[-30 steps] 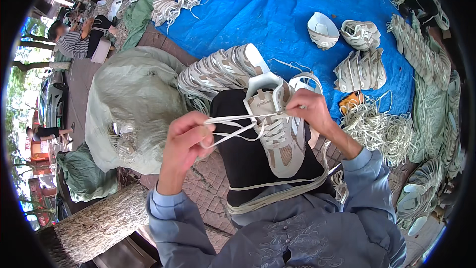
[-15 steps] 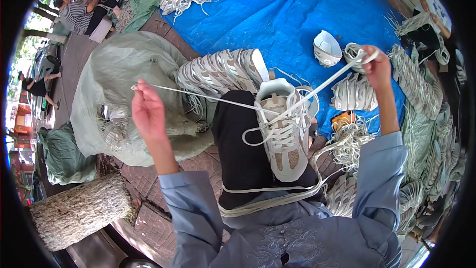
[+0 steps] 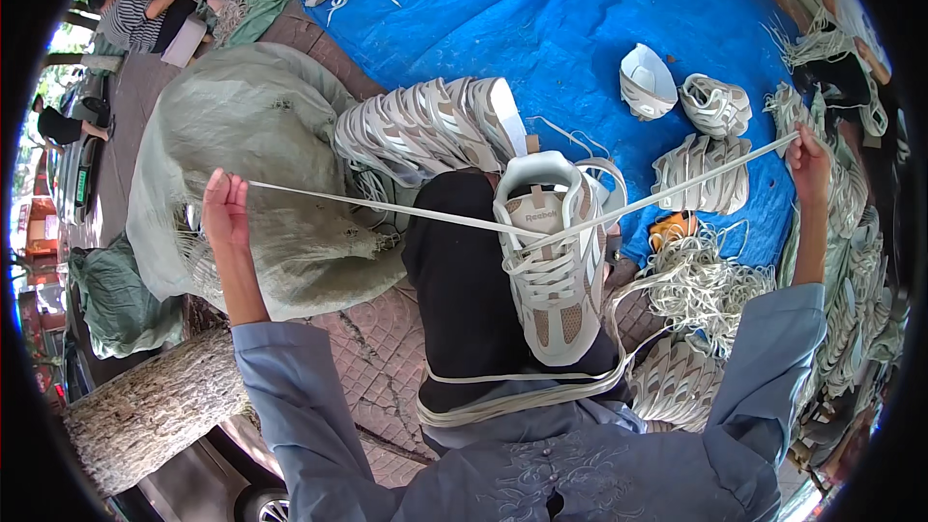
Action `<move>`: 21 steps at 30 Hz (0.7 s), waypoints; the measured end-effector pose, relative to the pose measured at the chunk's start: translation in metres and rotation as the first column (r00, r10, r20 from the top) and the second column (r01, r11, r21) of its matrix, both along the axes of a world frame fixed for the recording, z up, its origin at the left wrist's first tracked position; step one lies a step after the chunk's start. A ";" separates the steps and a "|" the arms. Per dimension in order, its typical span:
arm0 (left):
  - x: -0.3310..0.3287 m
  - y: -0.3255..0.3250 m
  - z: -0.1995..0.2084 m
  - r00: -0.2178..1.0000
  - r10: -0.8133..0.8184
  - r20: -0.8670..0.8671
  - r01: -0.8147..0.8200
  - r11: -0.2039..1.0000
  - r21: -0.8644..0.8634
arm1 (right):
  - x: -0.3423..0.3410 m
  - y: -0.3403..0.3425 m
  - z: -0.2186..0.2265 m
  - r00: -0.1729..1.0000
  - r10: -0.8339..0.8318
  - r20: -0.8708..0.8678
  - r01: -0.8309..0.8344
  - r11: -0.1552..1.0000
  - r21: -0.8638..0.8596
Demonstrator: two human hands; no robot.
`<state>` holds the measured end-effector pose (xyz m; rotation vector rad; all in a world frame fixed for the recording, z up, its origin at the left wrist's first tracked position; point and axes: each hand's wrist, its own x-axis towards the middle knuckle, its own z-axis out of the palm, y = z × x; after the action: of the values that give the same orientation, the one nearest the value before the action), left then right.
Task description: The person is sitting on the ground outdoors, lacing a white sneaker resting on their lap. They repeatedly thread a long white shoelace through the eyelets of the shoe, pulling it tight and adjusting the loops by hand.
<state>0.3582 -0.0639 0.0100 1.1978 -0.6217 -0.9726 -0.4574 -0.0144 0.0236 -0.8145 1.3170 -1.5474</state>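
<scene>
A cream and tan sneaker upper rests on my lap, toe toward me, partly laced. From its top eyelets a flat cream shoelace runs out to both sides, stretched nearly straight. Far to the left, my left hand pinches one end of the lace between thumb and fingers. Out to the right, above the shoe pieces, my right hand grips the other end with its fingers closed. A bundle of loose laces lies across my thighs.
Stacked shoe uppers lie beyond my knees near a blue tarp. A large wrapped sack stands to the left. At right are a lace heap and more uppers. A tree trunk is at lower left; other people sit at the far left.
Both hands have moved outward, the left to the left and the right to the right and down. The shoelace is now pulled straighter, and the loose loop beside the sneaker is gone.
</scene>
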 end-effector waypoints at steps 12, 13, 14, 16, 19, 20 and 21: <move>-0.262 0.091 0.008 0.531 -0.717 0.453 0.670 0.682 0.293 | 0.284 0.033 -0.001 0.309 0.599 -0.739 -0.778 0.606 0.166; -0.266 0.090 0.007 0.466 -0.719 0.515 0.687 0.661 0.301 | 0.289 0.030 -0.001 0.196 0.552 -0.811 -0.777 0.591 0.215; -0.270 0.090 0.009 0.405 -0.681 0.610 0.676 0.672 0.301 | 0.292 0.028 0.001 0.076 0.496 -0.865 -0.770 0.580 0.265; -0.279 0.091 0.013 0.299 -0.601 0.742 0.670 0.685 0.285 | 0.296 0.024 -0.001 -0.005 0.483 -0.875 -0.770 0.557 0.312; -0.291 0.082 0.012 0.199 -0.530 0.825 0.715 0.654 0.247 | 0.305 0.020 0.001 -0.210 0.397 -0.893 -0.764 0.504 0.404; -0.294 0.078 0.010 0.183 -0.531 0.827 0.733 0.635 0.245 | 0.308 0.020 0.003 -0.289 0.352 -0.890 -0.758 0.484 0.438; -0.296 0.075 0.008 0.169 -0.530 0.831 0.752 0.614 0.239 | 0.308 0.021 0.006 -0.288 0.327 -0.900 -0.767 0.484 0.422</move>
<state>0.0618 0.0111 0.0182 1.1360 -2.2045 -0.8766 -0.1497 0.0066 0.0296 -2.6487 0.9586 -0.0511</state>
